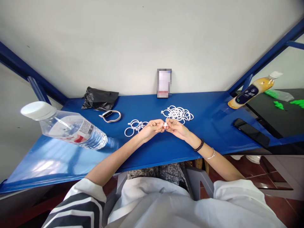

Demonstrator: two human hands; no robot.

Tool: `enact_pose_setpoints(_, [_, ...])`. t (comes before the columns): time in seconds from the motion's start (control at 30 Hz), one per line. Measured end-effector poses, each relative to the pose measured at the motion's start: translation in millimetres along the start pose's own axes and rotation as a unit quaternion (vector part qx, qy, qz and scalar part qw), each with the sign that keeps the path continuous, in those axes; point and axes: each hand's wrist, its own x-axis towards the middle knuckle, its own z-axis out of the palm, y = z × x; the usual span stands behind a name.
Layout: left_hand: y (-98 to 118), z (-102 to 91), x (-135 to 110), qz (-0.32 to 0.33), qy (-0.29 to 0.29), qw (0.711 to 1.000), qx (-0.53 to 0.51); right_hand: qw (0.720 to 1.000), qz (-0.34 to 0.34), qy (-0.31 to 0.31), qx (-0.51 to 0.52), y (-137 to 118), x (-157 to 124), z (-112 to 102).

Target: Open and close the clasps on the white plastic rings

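My left hand (154, 127) and my right hand (175, 127) meet above the blue table, fingertips pinched together. Between them shows a small white piece (165, 124), mostly covered by the fingers; its exact kind is hidden. Just beyond my right hand lies a heap of white plastic rings (177, 113) with small knobs on them. Beside my left hand is a smaller group of similar white rings (129, 131), partly hidden behind that hand.
A large water bottle (71, 128) stands at left, near a smartwatch (111, 116) and a black plastic bag (99, 98). A phone (163, 83) leans on the wall. At right are a yellow drink bottle (254, 91) and a black phone (251, 131) on the blue table (204, 142).
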Motion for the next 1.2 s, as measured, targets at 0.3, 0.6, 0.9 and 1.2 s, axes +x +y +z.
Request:
enact_pose_setpoints(0.3, [-4.5, -0.1, -2.1, 0.005, -0.006, 1.0, -0.019, 1.0, 0.011, -0.003, 0.013, -3.2, -3.1, 5.6])
enact_pose_setpoints(0.6, [-3.5, 5.4, -3.8, 0.055, -0.048, 0.995, -0.068, 0.998, -0.053, -0.008, 0.04, -10.8, -6.2, 8.1])
enact_pose_setpoints(0.9, [23.5, -20.1, -4.0, 0.14, 0.036, 0.918, 0.369, 0.925, -0.169, 0.117, -0.321, -23.2, -8.4, -7.9])
enact_pose_setpoints(1.2, [58.2, -92.0, -45.4, -0.044, 0.215, 0.649, 0.728, 0.625, -0.242, 0.279, -0.687, -27.7, -9.9, -19.2])
